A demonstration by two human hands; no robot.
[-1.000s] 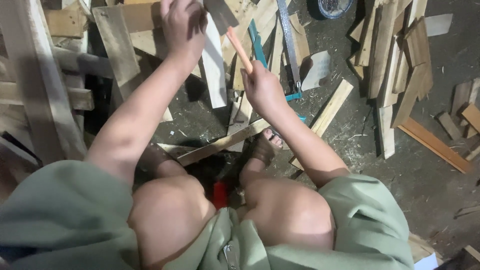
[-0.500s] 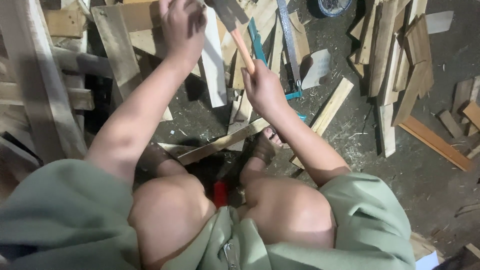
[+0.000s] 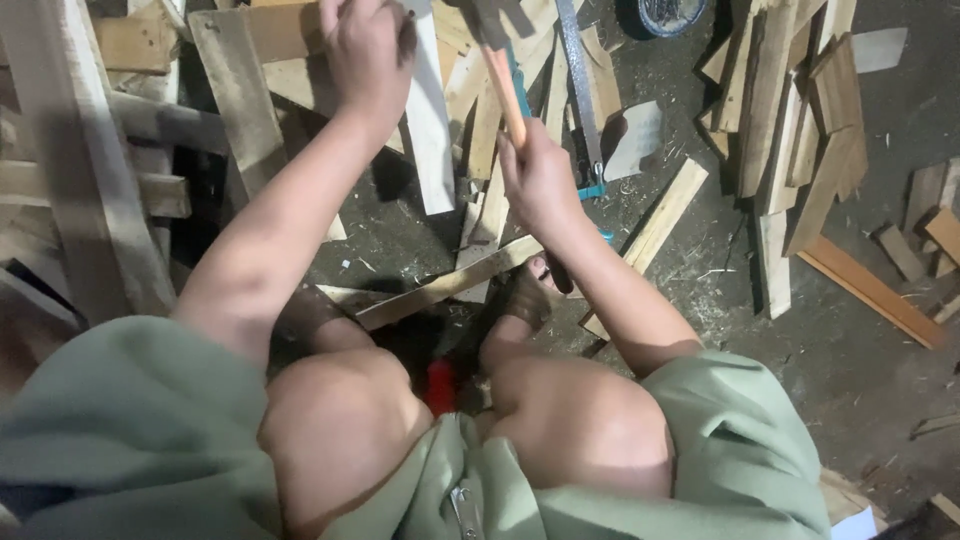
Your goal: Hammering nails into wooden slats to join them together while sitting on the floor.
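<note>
Dim indoor light falls from above, leaving the floor (image 3: 860, 380) dark and grainy. Deep shadow pools between the knees and under the wood scraps (image 3: 780, 130). Edges look soft; the near clothing is blurred.

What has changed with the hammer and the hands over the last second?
The right hand has swung the orange-handled hammer upward: its handle leaned to the left before, and now stands nearly straight up, with the head at the picture's top edge. The grip on it has not changed. The left hand has stayed on the upright wooden slat, and the knees, the saw and the scattered boards lie as before.
</note>
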